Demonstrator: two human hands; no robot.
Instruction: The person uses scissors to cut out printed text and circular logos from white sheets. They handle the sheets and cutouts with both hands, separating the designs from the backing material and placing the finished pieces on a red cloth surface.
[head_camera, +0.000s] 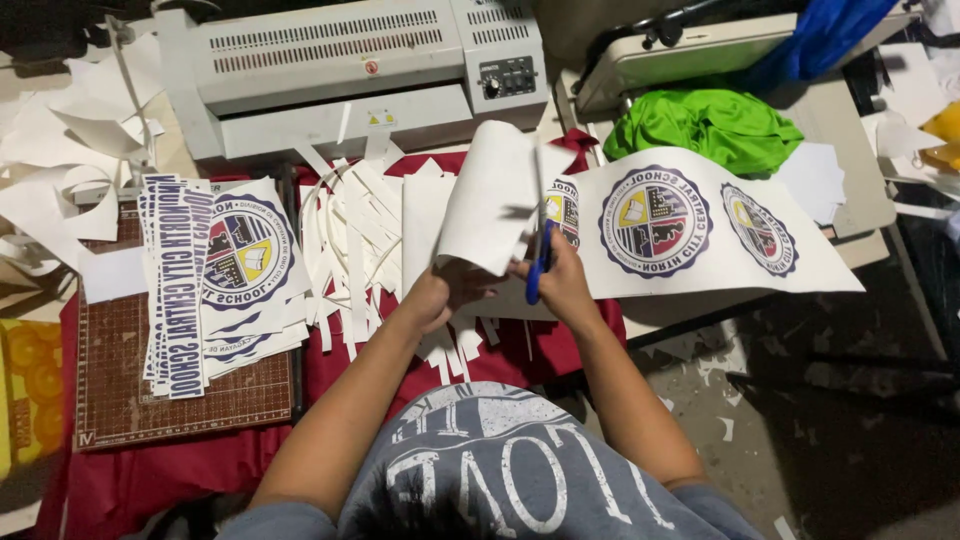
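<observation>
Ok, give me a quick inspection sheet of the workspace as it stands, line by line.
Surface: red cloth over the table, brown gridded cutting mat on its left part.
Job's things: long printed sheet with round crests, its left end curled up; blue-handled scissors cutting into it.
Clutter: stack of cut crest prints on the mat, white paper strips mid-table, paper scraps at left, green cloth at right.
Hands: left hand holds the curled end of the sheet; right hand grips the scissors.
Cables: nothing seen.
Surroundings: grey laminator at the back, a second machine behind the green cloth, bare floor with paper bits at right.
</observation>
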